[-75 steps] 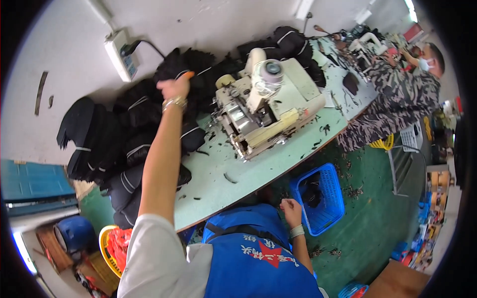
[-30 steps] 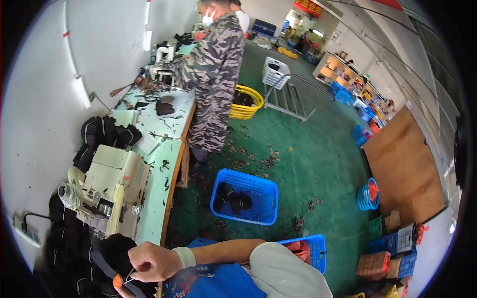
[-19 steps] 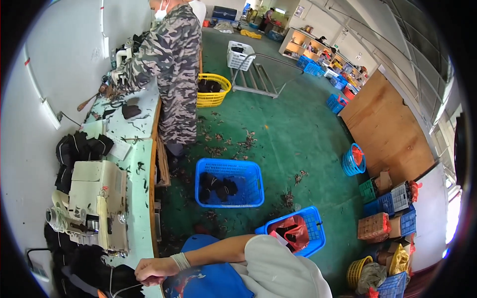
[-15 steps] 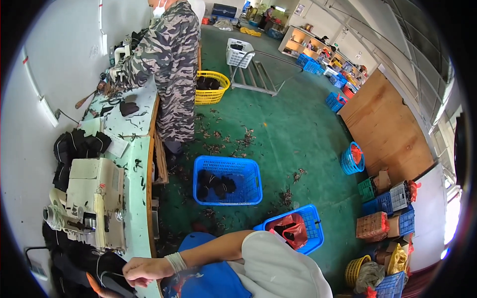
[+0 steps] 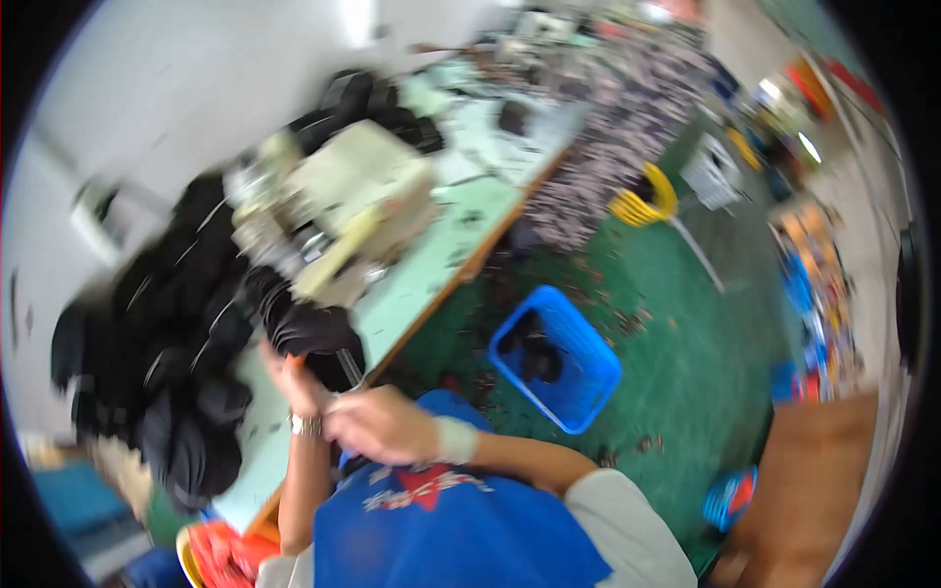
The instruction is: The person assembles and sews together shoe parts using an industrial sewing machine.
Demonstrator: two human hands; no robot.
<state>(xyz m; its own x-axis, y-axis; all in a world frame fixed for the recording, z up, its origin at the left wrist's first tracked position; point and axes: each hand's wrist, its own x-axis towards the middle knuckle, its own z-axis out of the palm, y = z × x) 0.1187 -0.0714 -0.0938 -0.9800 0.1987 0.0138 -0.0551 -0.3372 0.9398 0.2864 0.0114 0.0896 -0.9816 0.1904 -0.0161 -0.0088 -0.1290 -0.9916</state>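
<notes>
In my left hand (image 5: 287,377), with a metal watch at its wrist, I grip a stack of black fabric pieces (image 5: 319,338) by its lower end, in front of the sewing machine. A small orange thing (image 5: 295,363) shows at the left fingers, too blurred to name. My right hand (image 5: 382,423), a white band round its wrist, is closed beside the lower edge of the stack. Something thin and pale shows at its fingers; its kind is not clear. Left of the hands lies a large heap of black pieces (image 5: 186,323).
The cream sewing machine (image 5: 363,181) stands on the pale green table (image 5: 412,304). Right of the table, a blue basket (image 5: 588,358) holds black pieces on the green floor. A person in camouflage clothing (image 5: 618,127) works farther along. A red bag (image 5: 221,551) is at lower left.
The view has swung left and smeared. My left hand is now plainly seen with black pieces in it. My right hand now sits close beside it.
</notes>
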